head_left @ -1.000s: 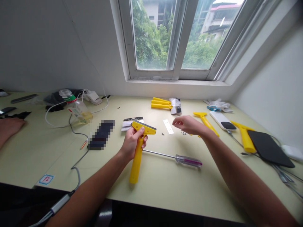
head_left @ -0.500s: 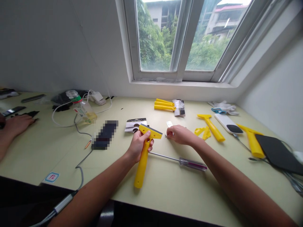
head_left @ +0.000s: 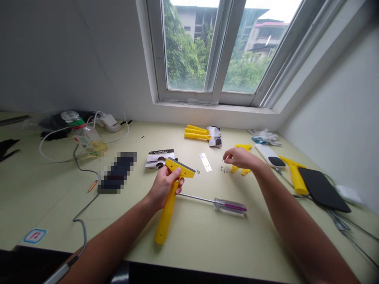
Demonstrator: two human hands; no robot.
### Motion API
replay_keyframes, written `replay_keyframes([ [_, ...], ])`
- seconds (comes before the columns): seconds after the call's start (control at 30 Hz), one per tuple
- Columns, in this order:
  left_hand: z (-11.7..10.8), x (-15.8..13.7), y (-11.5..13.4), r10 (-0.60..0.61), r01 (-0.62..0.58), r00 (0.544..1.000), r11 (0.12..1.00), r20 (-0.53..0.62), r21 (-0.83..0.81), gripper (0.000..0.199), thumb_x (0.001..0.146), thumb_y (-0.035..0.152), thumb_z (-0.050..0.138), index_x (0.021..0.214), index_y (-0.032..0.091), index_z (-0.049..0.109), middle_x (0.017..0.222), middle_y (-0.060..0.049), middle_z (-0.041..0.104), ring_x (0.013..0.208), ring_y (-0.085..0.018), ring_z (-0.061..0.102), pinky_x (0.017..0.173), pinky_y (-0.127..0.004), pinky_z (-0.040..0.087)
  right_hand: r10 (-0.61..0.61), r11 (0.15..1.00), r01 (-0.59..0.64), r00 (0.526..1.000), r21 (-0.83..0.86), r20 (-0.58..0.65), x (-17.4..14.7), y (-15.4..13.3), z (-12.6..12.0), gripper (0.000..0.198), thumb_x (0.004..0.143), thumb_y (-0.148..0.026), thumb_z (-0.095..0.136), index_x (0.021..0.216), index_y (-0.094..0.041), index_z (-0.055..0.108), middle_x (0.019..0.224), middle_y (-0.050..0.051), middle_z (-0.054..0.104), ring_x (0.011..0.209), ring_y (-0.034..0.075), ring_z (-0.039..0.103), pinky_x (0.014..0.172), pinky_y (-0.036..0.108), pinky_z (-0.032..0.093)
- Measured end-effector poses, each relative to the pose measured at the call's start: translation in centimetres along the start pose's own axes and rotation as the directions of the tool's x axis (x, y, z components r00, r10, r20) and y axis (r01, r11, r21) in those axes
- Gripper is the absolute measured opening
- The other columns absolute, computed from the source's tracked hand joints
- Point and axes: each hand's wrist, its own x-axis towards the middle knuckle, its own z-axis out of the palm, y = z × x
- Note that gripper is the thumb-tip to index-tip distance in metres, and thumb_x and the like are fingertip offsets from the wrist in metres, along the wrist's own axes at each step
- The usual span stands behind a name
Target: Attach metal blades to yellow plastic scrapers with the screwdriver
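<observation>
My left hand [head_left: 167,183] is closed round the neck of a yellow scraper [head_left: 166,215], its thumb on the head and its dark blade edge facing up and away. My right hand [head_left: 241,157] is in a pinch, a tiny shiny screw [head_left: 222,160] showing at the fingertips. Just below them lie several small screws [head_left: 223,169]; another loose screw [head_left: 198,171] sits near the scraper head. Left of my right hand lies a flat white blade plate [head_left: 205,162]. Yellow plastic pieces [head_left: 245,172] are partly covered by that hand. A screwdriver [head_left: 229,205] lies behind the scraper handle.
Packaging [head_left: 160,157] lies behind my left hand. Bundled yellow handles [head_left: 197,132] are near the window. On the right are a white device [head_left: 269,154], another yellow scraper [head_left: 297,177] and a black pad [head_left: 322,189]. Leftward are a bottle [head_left: 89,138], cables and a pixelated dark object [head_left: 117,173].
My right hand has moved right, from beside the blade plate to the screws, uncovering the plate. My left hand keeps hold of the scraper. The view has shifted, and the other person's hand is out of frame.
</observation>
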Motion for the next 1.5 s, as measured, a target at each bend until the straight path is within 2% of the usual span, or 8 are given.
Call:
replay_keyframes([
  [0.17,-0.1,0.1,-0.1,0.01,-0.01,1.0,1.0,0.01,0.014,0.027,0.083,0.031,0.067,0.089,0.016,0.046,0.08,0.0,0.053,0.057,-0.007,0.049,0.038,-0.015,0.036,-0.024,1.0,0.023,0.999,0.005,0.043,0.6,-0.2,1.3,0.016,0.076,-0.028,0.062,0.085,-0.023,0.075,0.09,0.004,0.074,0.072,0.016,0.066,0.063,0.025,0.045],
  [0.37,-0.1,0.1,-0.1,-0.008,0.008,1.0,1.0,0.015,0.008,0.03,0.081,0.033,0.069,0.089,0.016,0.047,0.082,0.0,0.054,0.057,-0.007,0.05,0.038,-0.015,0.036,0.071,0.996,-0.075,0.995,-0.057,-0.069,1.6,0.5,1.8,0.021,0.08,-0.026,0.057,0.094,-0.021,0.072,0.097,0.006,0.073,0.083,0.02,0.065,0.068,0.027,0.045],
  [0.57,0.0,-0.1,-0.1,-0.022,0.022,0.999,1.0,0.04,0.006,0.031,0.08,0.033,0.07,0.091,0.015,0.047,0.081,-0.001,0.054,0.057,-0.007,0.051,0.038,-0.016,0.037,0.067,0.995,-0.07,0.997,-0.074,-0.035,2.2,0.6,2.8,0.017,0.079,-0.023,0.056,0.085,-0.019,0.071,0.088,0.008,0.073,0.074,0.018,0.065,0.062,0.026,0.042],
  [0.97,0.4,-0.5,0.0,-0.058,0.049,0.99,0.996,0.13,0.075,0.029,0.083,0.033,0.066,0.093,0.015,0.046,0.081,0.0,0.053,0.058,-0.007,0.052,0.039,-0.016,0.037,-0.085,0.996,0.086,0.994,0.013,-0.064,1.3,-0.6,2.6,0.014,0.083,-0.023,0.053,0.085,-0.018,0.065,0.087,0.009,0.07,0.075,0.019,0.063,0.063,0.026,0.043],
  [1.07,0.5,-0.7,-0.3,-0.103,0.079,0.979,0.987,0.177,0.141,0.031,0.083,0.035,0.066,0.096,0.015,0.046,0.079,-0.001,0.055,0.056,-0.007,0.052,0.039,-0.016,0.037,-0.26,0.945,0.283,0.954,0.162,-0.152,-0.2,-4.0,1.9,0.013,0.087,-0.029,0.053,0.091,-0.021,0.062,0.088,0.004,0.069,0.075,0.015,0.062,0.067,0.025,0.046],
  [1.13,0.6,-0.8,-0.4,-0.128,0.086,0.973,0.974,0.193,0.209,0.033,0.083,0.037,0.066,0.098,0.016,0.046,0.072,0.001,0.055,0.051,-0.007,0.049,0.039,-0.017,0.037,-0.434,0.845,0.488,0.865,0.221,-0.252,-1.7,-7.0,1.8,0.012,0.089,-0.031,0.054,0.092,-0.021,0.06,0.085,0.003,0.068,0.071,0.014,0.06,0.067,0.026,0.046],
  [1.23,0.8,-1.1,-0.5,-0.129,0.065,0.97,0.954,0.205,0.294,0.036,0.084,0.041,0.065,0.101,0.016,0.045,0.065,0.004,0.054,0.046,-0.007,0.048,0.04,-0.018,0.039,-0.544,0.769,0.621,0.76,0.149,-0.356,-4.0,-11.1,2.2,0.011,0.089,-0.023,0.054,0.1,-0.02,0.056,0.084,0.003,0.065,0.073,0.014,0.058,0.067,0.027,0.045],
  [1.5,0.8,-1.1,-0.6,-0.142,0.043,0.972,0.892,0.189,0.45,0.027,0.087,0.038,0.059,0.097,0.017,0.045,0.062,0.003,0.054,0.045,-0.009,0.05,0.04,-0.02,0.04,-0.604,0.76,0.645,0.748,0.082,-0.276,-5.4,-13.8,2.9,0.008,0.089,-0.014,0.055,0.085,-0.019,0.059,0.082,0.003,0.066,0.079,0.017,0.054,0.068,0.027,0.043],
])
